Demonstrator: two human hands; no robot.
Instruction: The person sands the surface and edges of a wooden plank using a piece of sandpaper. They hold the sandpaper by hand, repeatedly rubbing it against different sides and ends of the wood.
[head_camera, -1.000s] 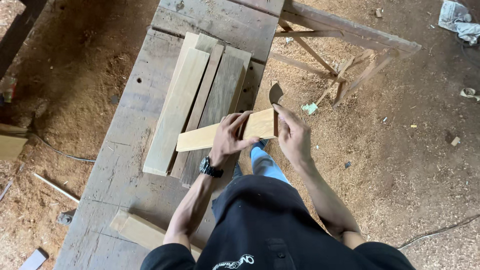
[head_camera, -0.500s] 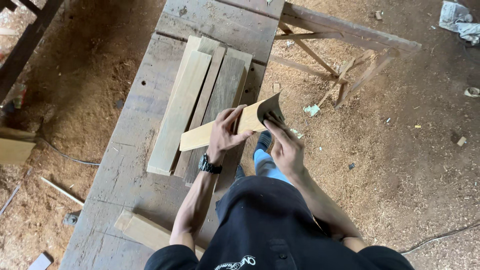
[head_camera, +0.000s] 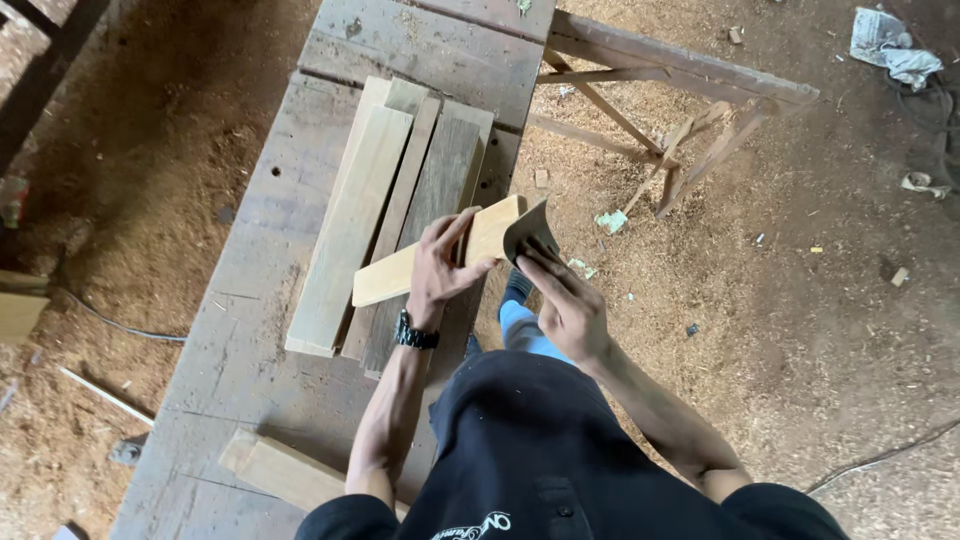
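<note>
My left hand (head_camera: 442, 263), with a black watch on the wrist, grips a short pale wooden plank (head_camera: 382, 279) that lies across several longer planks (head_camera: 355, 215) on a worn grey workbench (head_camera: 250, 260). The plank's right end sticks out past the bench edge. My right hand (head_camera: 562, 300) presses a dark sheet of sandpaper (head_camera: 527, 231) against that end.
A shorter wood block (head_camera: 280, 468) lies near the bench's front edge. A wooden sawhorse frame (head_camera: 690, 110) stands at the upper right on the sawdust floor. Crumpled paper (head_camera: 893, 50) lies at the far right, and a cable (head_camera: 880, 455) runs at the lower right.
The right hand has slid the sandpaper along the plank's end, moving slightly forward. The left hand keeps holding the plank in the same place.
</note>
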